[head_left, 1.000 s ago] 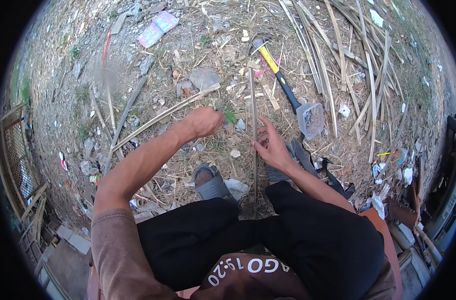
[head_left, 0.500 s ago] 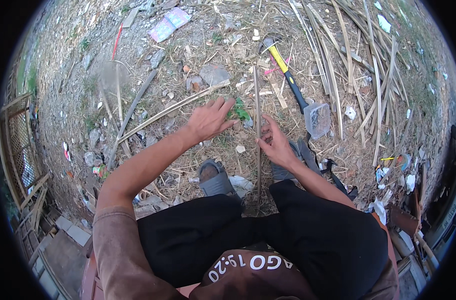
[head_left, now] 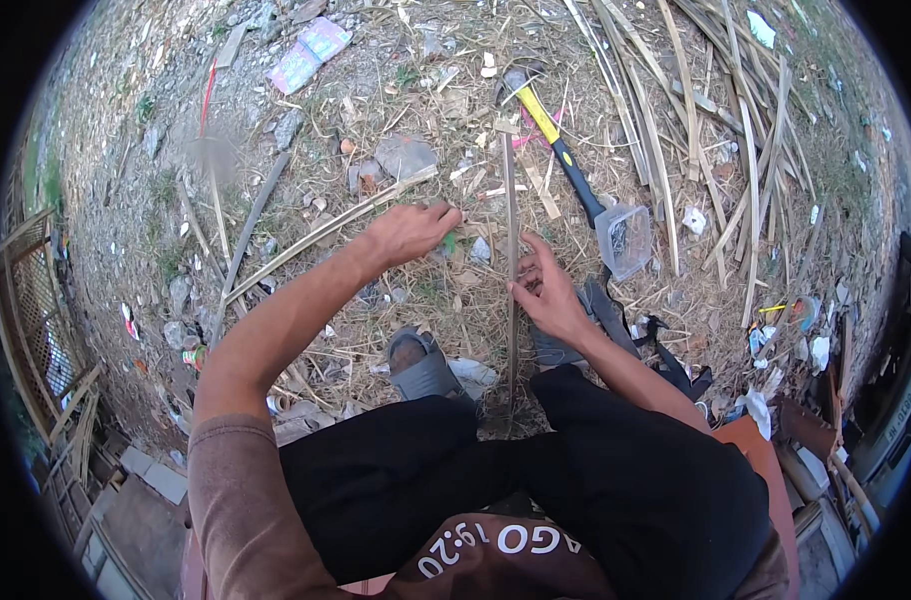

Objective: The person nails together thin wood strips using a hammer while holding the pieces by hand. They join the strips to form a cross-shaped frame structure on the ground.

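Observation:
I sit over dry, littered ground with black trousers and grey sandals (head_left: 423, 362). My right hand (head_left: 546, 295) pinches a long thin bamboo strip (head_left: 511, 200) that runs straight away from me between my feet. My left hand (head_left: 413, 232) reaches forward to the ground left of that strip, fingers curled down onto straw, beside a second long strip (head_left: 321, 232) that lies slanting to the left. Whether the left hand holds anything is hidden by its fingers.
A yellow-handled hammer (head_left: 561, 155) lies ahead on the right, next to a small clear plastic box (head_left: 624, 238). A pile of split bamboo strips (head_left: 706, 110) fans out at the upper right. Stones, wrappers and scraps litter the ground; a bamboo frame (head_left: 36, 310) stands at left.
My left hand has shifted slightly over the ground left of the upright strip. My right hand keeps its pinch on the strip at about the same spot.

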Demonstrator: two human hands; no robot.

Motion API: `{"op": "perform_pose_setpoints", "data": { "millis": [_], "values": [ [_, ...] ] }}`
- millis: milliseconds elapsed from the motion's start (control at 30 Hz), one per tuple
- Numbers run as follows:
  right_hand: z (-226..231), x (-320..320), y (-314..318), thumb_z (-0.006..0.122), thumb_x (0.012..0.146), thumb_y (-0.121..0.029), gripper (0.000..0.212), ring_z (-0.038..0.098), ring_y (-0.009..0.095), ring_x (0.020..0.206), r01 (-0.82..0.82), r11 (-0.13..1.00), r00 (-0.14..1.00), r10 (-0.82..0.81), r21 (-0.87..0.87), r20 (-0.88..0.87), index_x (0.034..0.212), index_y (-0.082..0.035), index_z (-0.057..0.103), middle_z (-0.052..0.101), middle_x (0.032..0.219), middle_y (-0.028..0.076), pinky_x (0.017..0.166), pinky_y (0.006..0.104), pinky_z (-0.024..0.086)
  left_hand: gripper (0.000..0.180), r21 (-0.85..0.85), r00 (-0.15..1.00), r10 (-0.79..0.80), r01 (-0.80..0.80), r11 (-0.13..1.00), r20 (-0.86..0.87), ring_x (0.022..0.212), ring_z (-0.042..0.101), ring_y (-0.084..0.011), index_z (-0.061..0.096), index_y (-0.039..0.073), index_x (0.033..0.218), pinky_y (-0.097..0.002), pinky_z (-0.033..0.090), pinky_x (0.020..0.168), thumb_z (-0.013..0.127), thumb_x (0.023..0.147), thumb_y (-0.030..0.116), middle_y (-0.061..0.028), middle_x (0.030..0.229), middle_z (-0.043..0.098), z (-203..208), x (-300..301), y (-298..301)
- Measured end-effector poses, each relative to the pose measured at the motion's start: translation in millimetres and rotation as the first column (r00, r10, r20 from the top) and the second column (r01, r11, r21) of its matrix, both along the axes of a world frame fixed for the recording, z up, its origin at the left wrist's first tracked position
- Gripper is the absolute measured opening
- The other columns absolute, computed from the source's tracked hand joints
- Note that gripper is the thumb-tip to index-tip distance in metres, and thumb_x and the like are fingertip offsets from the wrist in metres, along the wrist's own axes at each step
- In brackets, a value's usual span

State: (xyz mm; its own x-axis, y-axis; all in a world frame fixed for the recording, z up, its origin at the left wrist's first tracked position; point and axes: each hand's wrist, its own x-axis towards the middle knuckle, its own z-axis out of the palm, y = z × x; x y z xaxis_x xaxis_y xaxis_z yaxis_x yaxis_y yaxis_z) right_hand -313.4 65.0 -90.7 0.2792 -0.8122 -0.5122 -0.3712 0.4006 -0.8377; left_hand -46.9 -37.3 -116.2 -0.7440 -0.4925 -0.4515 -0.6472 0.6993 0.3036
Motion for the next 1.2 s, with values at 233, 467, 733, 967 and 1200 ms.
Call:
{"op": "perform_pose_setpoints", "data": {
  "millis": [233,467,733,967,1200],
  "values": [
    [0.7,1.6,-1.9,0.068,0.087,-0.008,0.073,0.067,0.021,0.084,0.001,0.999,1.0,-0.001,0.036,0.014,0.149,-0.006,0.029,0.059,0.108,0.013,0.069,0.0342,0.053,0.013,-0.144,0.989,0.144,-0.137,0.98,0.039,0.062,0.069,-0.0324,0.049,-0.003,0.099,-0.04,0.057,0.052,0.053,0.091,0.005,-0.0173,0.079,0.063,14.3,-10.6,9.2],
    [0.7,7.6,1.2,0.068,0.088,-0.009,0.073,0.067,0.021,0.082,-0.033,0.999,0.999,0.032,0.025,0.039,0.149,-0.005,0.029,0.059,0.103,0.012,0.072,0.0348,0.054,0.015,0.276,0.943,0.283,-0.323,0.905,0.173,0.081,0.067,-0.0429,0.056,-0.004,0.097,-0.0509,0.055,0.073,0.053,0.085,0.005,-0.0283,0.087,0.066,27.0,-14.1,-2.0],
    [6.4,5.2,-3.9,0.069,0.088,-0.011,0.074,0.065,0.02,0.079,-0.102,0.995,0.995,0.102,0.007,0.016,0.149,-0.004,0.029,0.059,0.105,0.013,0.071,0.0333,0.053,0.021,0.398,0.805,0.433,-0.582,0.709,0.405,0.095,0.062,-0.0469,0.06,0.001,0.1,-0.0535,0.047,0.082,0.055,0.093,0.02,-0.0268,0.095,0.065,47.6,154.4,84.3],
    [4.9,16.2,-3.8,0.071,0.088,-0.012,0.073,0.063,0.019,0.079,-0.139,0.99,0.987,0.137,0.012,0.088,0.148,-0.002,0.031,0.059,0.107,0.014,0.071,0.0334,0.053,0.075,-0.919,-0.284,0.958,-0.371,-0.133,-0.024,0.112,0.059,-0.0497,0.04,-0.003,0.142,-0.0557,0.048,0.09,0.058,0.093,0.052,-0.0319,0.126,0.059,227.4,589.3,234.1],
    [3.2,10.9,-0.7,0.071,0.088,-0.014,0.063,0.065,0.022,0.079,-0.153,0.985,0.987,0.15,-0.074,-0.052,0.142,-0.001,0.04,0.063,0.099,0.013,0.071,0.0361,0.053,0.074,-0.811,-0.176,0.963,-0.582,0.068,0.206,0.121,0.056,-0.0473,0.036,0.003,0.149,-0.0533,0.045,0.1,0.062,0.086,0.033,-0.0318,0.133,0.056,172.6,491.0,137.7]
  ]
}}
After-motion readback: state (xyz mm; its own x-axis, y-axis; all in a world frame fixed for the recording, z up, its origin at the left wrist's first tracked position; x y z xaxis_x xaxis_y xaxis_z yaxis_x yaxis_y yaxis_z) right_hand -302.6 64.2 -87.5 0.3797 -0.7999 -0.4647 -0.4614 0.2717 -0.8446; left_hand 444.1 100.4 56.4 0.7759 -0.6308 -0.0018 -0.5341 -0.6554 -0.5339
